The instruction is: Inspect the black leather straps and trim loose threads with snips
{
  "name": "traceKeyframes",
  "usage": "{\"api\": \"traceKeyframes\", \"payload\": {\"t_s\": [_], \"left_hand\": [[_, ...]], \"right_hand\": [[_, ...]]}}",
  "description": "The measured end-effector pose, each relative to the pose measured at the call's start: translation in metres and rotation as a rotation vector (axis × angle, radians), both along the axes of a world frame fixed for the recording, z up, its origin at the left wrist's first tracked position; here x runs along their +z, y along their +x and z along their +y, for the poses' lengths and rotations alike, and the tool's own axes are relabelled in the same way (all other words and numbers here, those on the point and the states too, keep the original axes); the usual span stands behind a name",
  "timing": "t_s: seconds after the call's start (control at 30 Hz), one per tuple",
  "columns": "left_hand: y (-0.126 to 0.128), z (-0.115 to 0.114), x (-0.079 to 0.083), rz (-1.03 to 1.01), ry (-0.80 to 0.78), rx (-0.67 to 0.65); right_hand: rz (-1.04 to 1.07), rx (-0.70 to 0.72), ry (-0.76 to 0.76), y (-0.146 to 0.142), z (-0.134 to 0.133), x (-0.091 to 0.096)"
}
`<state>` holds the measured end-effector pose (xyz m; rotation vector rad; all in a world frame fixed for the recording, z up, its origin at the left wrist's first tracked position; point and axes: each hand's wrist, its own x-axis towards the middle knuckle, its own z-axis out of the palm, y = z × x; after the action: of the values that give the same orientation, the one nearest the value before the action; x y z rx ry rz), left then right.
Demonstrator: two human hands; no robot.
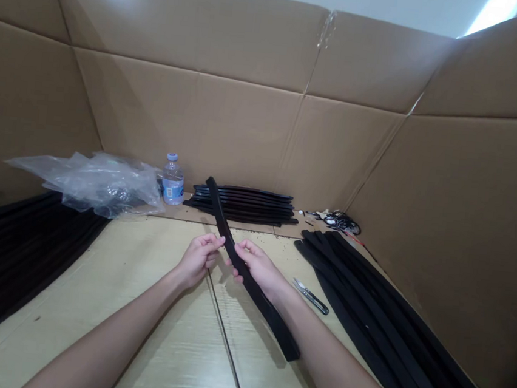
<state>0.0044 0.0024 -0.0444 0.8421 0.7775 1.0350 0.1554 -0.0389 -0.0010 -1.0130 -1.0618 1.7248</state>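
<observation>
A long, slightly curved black strip (256, 288) slants across the middle, its far end raised toward the back and its near end beside my right forearm. My right hand (254, 264) is closed around its middle, with the thumb on top. My left hand (200, 258) has its fingers curled in and its thumb tip at the strip's left edge, pinching there. Below the left hand a thin dark line or rod (224, 331) runs to the bottom edge; I cannot tell whether the hand touches it. Small thread snips (311, 297) lie right of my right wrist.
Stacked black strips (243, 205) lie at the back, beside a water bottle (173, 181) and clear plastic bags (104, 185). More long black strips (358, 301) lie on the right, and dark ribbed material (19, 256) on the left. Tangled cords (342, 222) sit back right. Cardboard walls (189, 108) enclose the table.
</observation>
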Motion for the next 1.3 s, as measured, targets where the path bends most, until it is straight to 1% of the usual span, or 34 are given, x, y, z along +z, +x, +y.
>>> {"api": "traceKeyframes", "payload": {"t_s": [0.07, 0.13, 0.2, 0.33, 0.5, 0.6, 0.7, 0.8, 0.93, 1.03, 1.13, 1.23, 1.3], "left_hand": [[0.000, 0.001, -0.001, 0.011, 0.011, 0.016], [0.001, 0.001, -0.001, 0.019, 0.034, 0.010], [0.002, 0.001, -0.001, 0.017, 0.048, -0.001], [0.001, -0.002, -0.001, 0.010, 0.049, -0.014], [0.001, -0.002, -0.001, 0.013, 0.020, -0.026], [0.001, -0.001, -0.002, 0.011, -0.005, -0.007], [0.001, 0.000, -0.001, 0.007, -0.007, -0.029], [0.001, 0.000, 0.000, 0.005, 0.003, -0.059], [-0.001, -0.002, 0.002, -0.002, 0.011, -0.094], [-0.002, -0.004, 0.003, 0.015, 0.024, -0.119], [-0.002, -0.003, 0.002, 0.007, 0.019, -0.124], [-0.002, -0.001, 0.000, -0.009, -0.001, -0.078], [-0.001, 0.000, 0.000, -0.008, -0.013, -0.044]], "right_hand": [[0.007, -0.034, -0.048, -0.001, 0.001, -0.002], [-0.016, -0.070, -0.061, -0.003, 0.001, -0.005], [-0.029, -0.071, -0.046, -0.004, 0.000, -0.007], [0.031, -0.010, -0.035, -0.006, -0.003, -0.006], [0.032, -0.105, -0.002, -0.005, -0.001, -0.003], [0.021, -0.114, 0.003, -0.004, 0.002, -0.004], [-0.019, -0.109, 0.012, -0.003, 0.003, -0.007], [-0.057, -0.060, 0.019, -0.003, 0.001, -0.008], [-0.008, 0.068, 0.007, 0.002, 0.000, -0.008], [0.025, 0.107, -0.039, 0.004, -0.001, -0.006], [-0.007, 0.073, -0.013, 0.005, -0.001, -0.004], [-0.041, 0.015, 0.042, 0.004, 0.000, -0.002], [-0.026, -0.011, 0.016, 0.003, 0.001, -0.001]]}}
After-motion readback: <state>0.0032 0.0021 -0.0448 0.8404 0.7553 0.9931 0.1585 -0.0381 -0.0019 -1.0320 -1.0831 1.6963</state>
